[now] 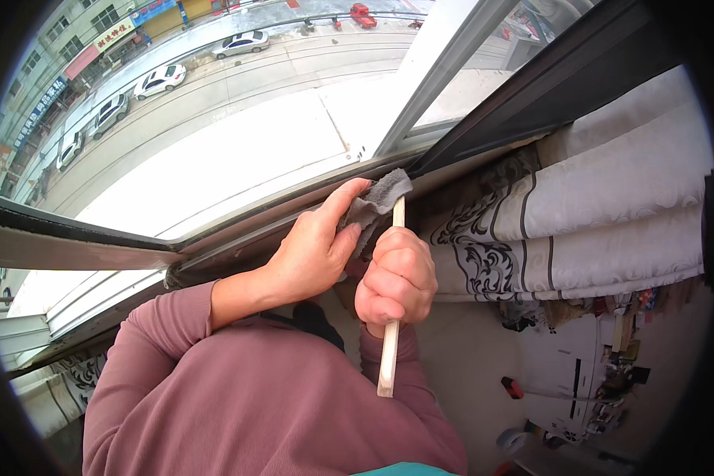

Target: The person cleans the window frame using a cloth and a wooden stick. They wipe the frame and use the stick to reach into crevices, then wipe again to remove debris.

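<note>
My right hand [397,276] is closed in a fist around a flat wooden stick [388,360]. The stick's upper end meets a grey cloth [387,193], which covers its tip. My left hand [315,244] grips the cloth between thumb and fingers, beside the stick's upper end. Both hands are over the inner side of the window sill and its track [238,244], near the corner of a dark sliding frame [529,89]. The cloth hides the spot under it, so whether the stick's tip touches the track cannot be seen.
Patterned curtains [607,208] hang to the right. The window pane is at left, with a white ledge [262,149] and a street with parked cars [160,81] far below. A white cabinet [553,381] with clutter stands at the lower right, beyond the floor [464,351].
</note>
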{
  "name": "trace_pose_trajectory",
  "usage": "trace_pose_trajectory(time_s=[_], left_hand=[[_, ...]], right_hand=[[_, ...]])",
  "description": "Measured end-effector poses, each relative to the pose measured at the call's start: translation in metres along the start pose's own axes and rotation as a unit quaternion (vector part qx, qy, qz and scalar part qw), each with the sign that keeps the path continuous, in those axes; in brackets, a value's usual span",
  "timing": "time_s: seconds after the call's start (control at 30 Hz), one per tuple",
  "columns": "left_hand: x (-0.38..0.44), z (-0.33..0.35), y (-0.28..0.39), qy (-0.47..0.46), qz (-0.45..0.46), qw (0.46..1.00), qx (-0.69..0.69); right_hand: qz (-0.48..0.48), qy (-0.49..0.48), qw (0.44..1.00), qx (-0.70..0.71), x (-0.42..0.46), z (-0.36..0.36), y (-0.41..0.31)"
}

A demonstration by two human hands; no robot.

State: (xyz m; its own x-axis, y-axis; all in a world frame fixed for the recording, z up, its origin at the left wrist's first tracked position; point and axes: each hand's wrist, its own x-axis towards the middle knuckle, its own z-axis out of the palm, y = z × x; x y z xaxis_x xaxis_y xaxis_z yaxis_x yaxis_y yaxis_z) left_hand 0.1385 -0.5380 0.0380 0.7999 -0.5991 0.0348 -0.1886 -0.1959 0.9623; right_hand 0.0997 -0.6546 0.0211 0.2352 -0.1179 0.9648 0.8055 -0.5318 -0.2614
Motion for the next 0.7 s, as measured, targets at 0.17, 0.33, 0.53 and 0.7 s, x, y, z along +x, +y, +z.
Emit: trace_pose_trajectory(time_s=[0.17,0.33,0.53,0.7], left_hand=[[0.006,0.001,-0.016,0.004,0.084,0.987,0.138],[0.01,0.001,-0.024,0.003,0.138,0.963,0.232],[0.009,0.002,-0.036,-0.001,0.164,0.942,0.293],[0.009,0.003,-0.04,-0.007,0.166,0.941,0.294]], right_hand=[[0.027,-0.035,0.999,0.004,0.005,0.009,0.02],[0.044,-0.101,0.994,0.011,0.011,0.012,0.037],[0.065,-0.063,0.996,-0.017,0.014,0.015,0.045],[0.059,-0.047,0.997,-0.032,0.014,0.023,0.05]])
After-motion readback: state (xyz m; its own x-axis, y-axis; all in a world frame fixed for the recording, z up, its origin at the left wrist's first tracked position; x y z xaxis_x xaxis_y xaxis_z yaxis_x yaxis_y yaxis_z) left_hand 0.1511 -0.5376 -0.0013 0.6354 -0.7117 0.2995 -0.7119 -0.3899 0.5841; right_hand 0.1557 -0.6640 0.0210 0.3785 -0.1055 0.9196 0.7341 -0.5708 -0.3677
